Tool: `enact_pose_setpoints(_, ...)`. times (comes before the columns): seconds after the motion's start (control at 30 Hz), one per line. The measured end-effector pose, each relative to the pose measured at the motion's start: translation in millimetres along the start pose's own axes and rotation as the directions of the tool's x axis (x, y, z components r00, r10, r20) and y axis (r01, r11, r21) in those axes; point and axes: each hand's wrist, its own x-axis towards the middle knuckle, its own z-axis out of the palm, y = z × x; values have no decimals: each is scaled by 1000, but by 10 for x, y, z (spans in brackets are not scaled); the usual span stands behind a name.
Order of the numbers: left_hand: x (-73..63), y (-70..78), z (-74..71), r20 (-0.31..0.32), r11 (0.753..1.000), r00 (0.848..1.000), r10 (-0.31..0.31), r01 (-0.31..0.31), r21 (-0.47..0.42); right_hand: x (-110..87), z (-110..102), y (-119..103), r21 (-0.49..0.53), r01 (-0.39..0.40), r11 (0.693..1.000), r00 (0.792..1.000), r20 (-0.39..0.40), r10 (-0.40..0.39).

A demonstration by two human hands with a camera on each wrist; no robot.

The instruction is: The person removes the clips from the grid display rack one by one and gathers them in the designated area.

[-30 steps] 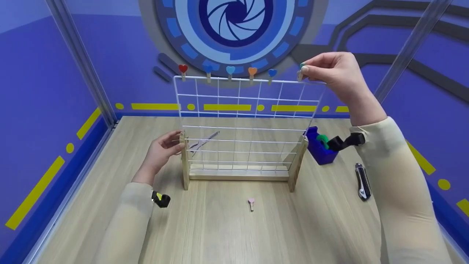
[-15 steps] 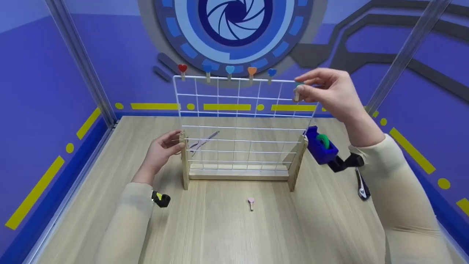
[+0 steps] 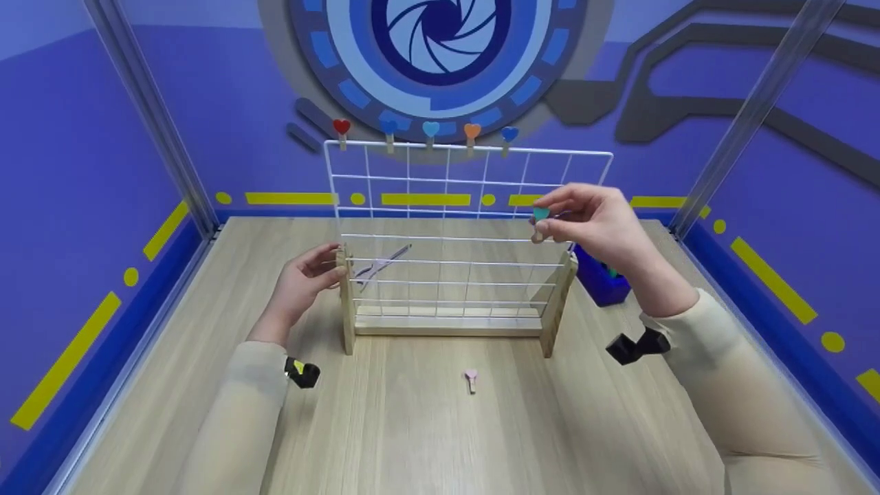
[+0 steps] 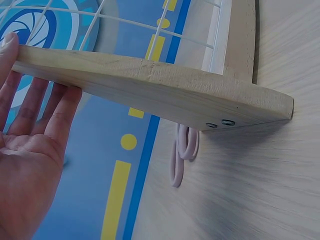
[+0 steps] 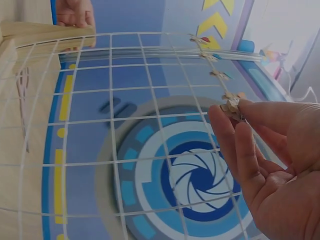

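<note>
My right hand (image 3: 598, 230) pinches a small wooden clothespin with a teal heart (image 3: 541, 214) between thumb and fingers. It is held in front of the right part of a white wire grid rack (image 3: 467, 183), below the top wire. At the left, my left hand (image 3: 302, 285) grips the rack's wooden side post (image 4: 165, 80), thumb on one side and fingertips on the other. Clipped along the top wire are several heart clothespins, among them a red one (image 3: 342, 126), an orange one (image 3: 472, 130) and a blue one (image 3: 509, 134). A pink heart clothespin (image 3: 471, 379) lies on the table before the rack.
Behind the grid on the left lie scissors (image 3: 386, 264), their pale pink handles (image 4: 188, 145) visible in the left wrist view. A blue tape dispenser (image 3: 599, 280) stands right of the rack, partly hidden by the right hand. Blue walls enclose the table.
My right hand has come down from the top wire's right end, still pinching the teal clothespin, and moved slightly left. The right arm now hides the utility knife. My left hand stays put.
</note>
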Motion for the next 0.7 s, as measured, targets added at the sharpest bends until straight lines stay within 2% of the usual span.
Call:
enact_pose_setpoints(0.27, -5, 7, 6, 5, 1000, 1000, -4, 4, 6, -87, 216, 249, -11, -51, 999, 998, 31, 51)
enact_pose_setpoints(0.53, -8, -2, 3, 7, 1000, 1000, -10, 10, 13, -200, 427, 526, -32, -138, 990, 987, 75, 140)
enact_pose_setpoints(0.7, -5, -7, 0, 4, 1000, 1000, -9, 9, 17, -281, 547, 719, 3, -168, 986, 981, 102, 167)
